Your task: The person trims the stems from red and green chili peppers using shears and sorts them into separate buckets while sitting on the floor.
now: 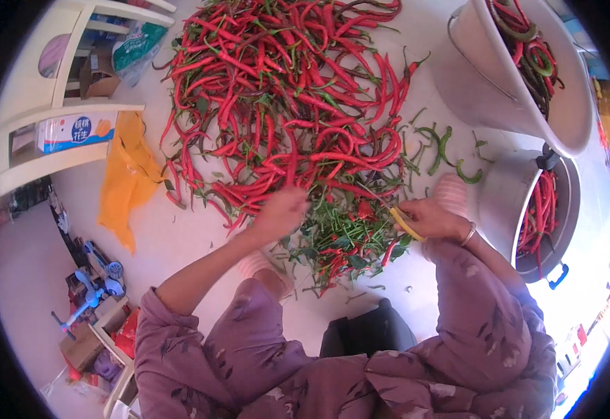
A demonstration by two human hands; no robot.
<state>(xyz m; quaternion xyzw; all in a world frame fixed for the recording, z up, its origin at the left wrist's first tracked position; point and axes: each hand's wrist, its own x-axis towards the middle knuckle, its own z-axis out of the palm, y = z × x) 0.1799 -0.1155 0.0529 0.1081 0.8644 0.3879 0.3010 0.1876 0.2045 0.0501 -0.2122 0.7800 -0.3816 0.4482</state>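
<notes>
My right hand (436, 219) grips scissors (403, 222) by their yellow handle, and the thin blades point up and left over the chili heap. My left hand (281, 212) is blurred at the near edge of a large heap of long red chili peppers (268, 89). Its fingers are curled, and whether a pepper is in them is unclear. Between my hands lies a pile of cut green stems (336, 225), mixed with leaves and red pepper pieces.
At right stand a pale bucket (457, 89) with dark and red peppers, and a metal pot (498, 209) holding red ones. Green peppers (443, 146) lie near the bucket. Left are a yellow cloth or bag (127, 183), a white shelf (67, 112) and a blue scooter (93, 296).
</notes>
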